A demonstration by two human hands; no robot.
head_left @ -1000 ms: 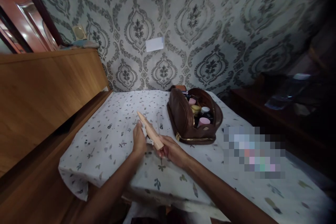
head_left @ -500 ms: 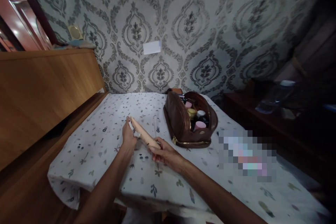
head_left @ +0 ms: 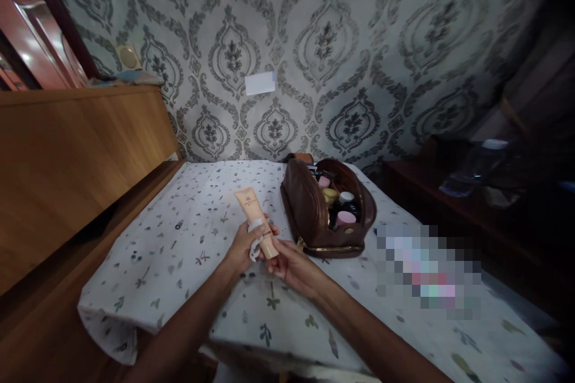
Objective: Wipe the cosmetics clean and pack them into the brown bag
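A peach-coloured squeeze tube [head_left: 251, 206] with small print is tilted above the table, its flat end up and its cap end toward me. My right hand [head_left: 290, 263] grips it near the cap. My left hand [head_left: 241, 246] is closed on a crumpled white tissue [head_left: 255, 242], which presses against the tube's lower side. To the right of my hands a brown leather cosmetic bag [head_left: 309, 209] stands with its lid open. Inside it are several jars and bottles, among them a pink lid [head_left: 345, 218] and a yellow jar [head_left: 329, 195].
A white patterned cloth [head_left: 153, 263] covers the table. On its right lies a pixelated, unreadable object [head_left: 426, 272]. A clear plastic bottle [head_left: 476, 167] stands on dark furniture beyond. Wooden furniture [head_left: 81, 155] borders the left; a patterned wall [head_left: 287, 30] rises behind.
The tube has turned from lying sideways to showing its printed front, flat end up. My left hand has moved right and down along it with the tissue, toward the cap end.
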